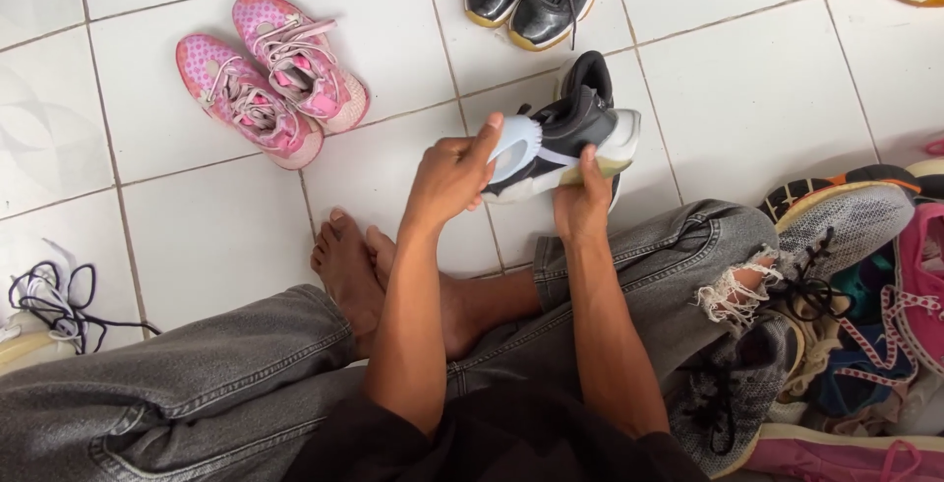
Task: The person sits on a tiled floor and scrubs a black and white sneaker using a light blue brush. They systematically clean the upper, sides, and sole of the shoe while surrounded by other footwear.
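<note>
I see the left hand and right hand both grasping a black-and-white sneaker, fingers clenched on its toe and sole, held above the tiled floor in front of crossed bare feet. Pink sneakers lie well apart to the left; a shoe pile sits by the right knee.

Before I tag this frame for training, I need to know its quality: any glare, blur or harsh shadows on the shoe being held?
Head view: soft, even light; faint sheen on the white floor tiles, no harsh glare. The left hand and right hand grip the black-and-white sneaker, slightly soft-edged. Shadows are weak. The pink sneakers look sharp.
</note>
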